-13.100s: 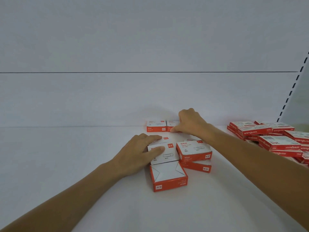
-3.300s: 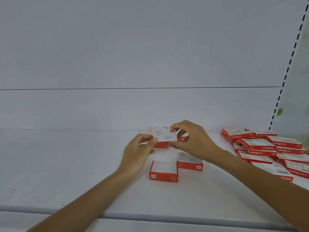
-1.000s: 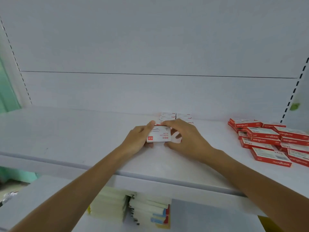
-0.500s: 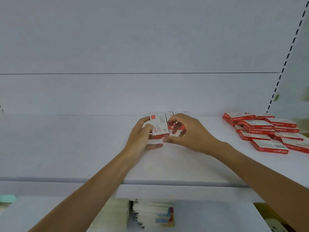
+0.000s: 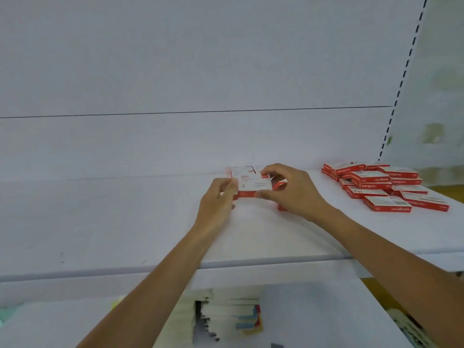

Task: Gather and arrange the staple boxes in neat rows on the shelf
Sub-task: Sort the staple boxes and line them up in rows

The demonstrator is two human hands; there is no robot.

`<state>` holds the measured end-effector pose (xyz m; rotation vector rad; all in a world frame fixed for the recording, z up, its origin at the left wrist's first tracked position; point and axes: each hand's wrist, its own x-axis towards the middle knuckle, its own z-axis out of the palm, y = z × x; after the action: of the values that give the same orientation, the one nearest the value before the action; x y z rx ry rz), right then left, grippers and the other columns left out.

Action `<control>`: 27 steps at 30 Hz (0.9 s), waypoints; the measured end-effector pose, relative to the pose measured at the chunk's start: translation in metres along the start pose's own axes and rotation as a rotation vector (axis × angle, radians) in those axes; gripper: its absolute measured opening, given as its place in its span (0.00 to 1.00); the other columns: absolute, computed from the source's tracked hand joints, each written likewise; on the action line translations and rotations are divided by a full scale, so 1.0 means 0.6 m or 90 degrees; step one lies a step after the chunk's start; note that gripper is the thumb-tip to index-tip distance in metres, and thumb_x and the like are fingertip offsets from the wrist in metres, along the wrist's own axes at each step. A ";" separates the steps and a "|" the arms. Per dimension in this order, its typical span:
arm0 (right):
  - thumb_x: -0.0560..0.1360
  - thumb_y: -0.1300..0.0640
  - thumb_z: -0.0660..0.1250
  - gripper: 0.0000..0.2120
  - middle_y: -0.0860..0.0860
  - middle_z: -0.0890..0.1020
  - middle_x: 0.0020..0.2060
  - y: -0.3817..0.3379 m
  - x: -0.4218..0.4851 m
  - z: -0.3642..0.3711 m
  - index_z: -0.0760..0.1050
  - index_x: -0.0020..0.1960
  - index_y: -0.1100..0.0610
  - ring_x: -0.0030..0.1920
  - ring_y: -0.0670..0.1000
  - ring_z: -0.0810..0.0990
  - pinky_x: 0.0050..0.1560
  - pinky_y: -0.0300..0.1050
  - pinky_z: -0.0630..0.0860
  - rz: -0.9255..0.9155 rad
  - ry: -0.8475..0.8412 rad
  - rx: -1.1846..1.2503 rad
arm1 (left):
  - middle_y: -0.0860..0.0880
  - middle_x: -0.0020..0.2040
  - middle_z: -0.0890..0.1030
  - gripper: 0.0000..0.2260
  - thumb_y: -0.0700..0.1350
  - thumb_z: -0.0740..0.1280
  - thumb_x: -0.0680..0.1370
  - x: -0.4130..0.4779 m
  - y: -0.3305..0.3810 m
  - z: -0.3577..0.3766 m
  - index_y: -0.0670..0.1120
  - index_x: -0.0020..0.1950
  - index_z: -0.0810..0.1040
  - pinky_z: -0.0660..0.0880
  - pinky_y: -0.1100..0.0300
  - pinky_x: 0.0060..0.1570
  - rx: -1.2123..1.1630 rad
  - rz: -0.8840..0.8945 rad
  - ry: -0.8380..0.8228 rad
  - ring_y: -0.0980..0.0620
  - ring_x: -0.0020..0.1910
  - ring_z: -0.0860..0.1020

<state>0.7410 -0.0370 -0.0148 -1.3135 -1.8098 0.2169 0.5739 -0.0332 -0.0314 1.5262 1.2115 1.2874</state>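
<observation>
Left hand point(image 5: 218, 197) and right hand point(image 5: 288, 189) pinch red-white staple box point(image 5: 253, 185) from opposite ends, at mid-shelf point(image 5: 125, 222) beside stacked boxes point(image 5: 242, 169). Step: placing. Next: seat flush in row. Loose pile point(image 5: 376, 187) well apart, right.

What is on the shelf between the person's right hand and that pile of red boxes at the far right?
Nothing: in the head view, bare white shelf separates the right hand from the pile of red boxes.
</observation>
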 end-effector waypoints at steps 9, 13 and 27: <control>0.68 0.55 0.74 0.20 0.51 0.80 0.56 0.003 0.005 0.001 0.77 0.59 0.57 0.45 0.45 0.76 0.42 0.22 0.69 0.059 0.045 -0.021 | 0.54 0.59 0.74 0.16 0.43 0.63 0.76 -0.018 0.010 0.003 0.50 0.65 0.74 0.64 0.67 0.53 0.128 0.062 -0.059 0.58 0.52 0.73; 0.69 0.46 0.72 0.23 0.49 0.79 0.58 0.000 0.014 0.015 0.76 0.61 0.53 0.53 0.49 0.77 0.51 0.37 0.70 0.119 -0.063 -0.171 | 0.50 0.62 0.77 0.15 0.46 0.62 0.77 -0.013 -0.001 0.003 0.48 0.63 0.76 0.65 0.65 0.55 0.214 0.028 -0.061 0.52 0.59 0.74; 0.74 0.48 0.66 0.17 0.53 0.77 0.56 -0.001 0.051 0.057 0.70 0.58 0.56 0.55 0.55 0.75 0.53 0.48 0.70 0.178 -0.153 -0.340 | 0.48 0.63 0.75 0.16 0.47 0.62 0.76 -0.003 -0.014 0.008 0.45 0.64 0.73 0.66 0.61 0.60 0.335 0.028 -0.070 0.51 0.62 0.72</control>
<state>0.7141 0.0001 -0.0188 -1.9910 -1.9560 0.0377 0.5771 -0.0331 -0.0407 1.9714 1.5280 0.9339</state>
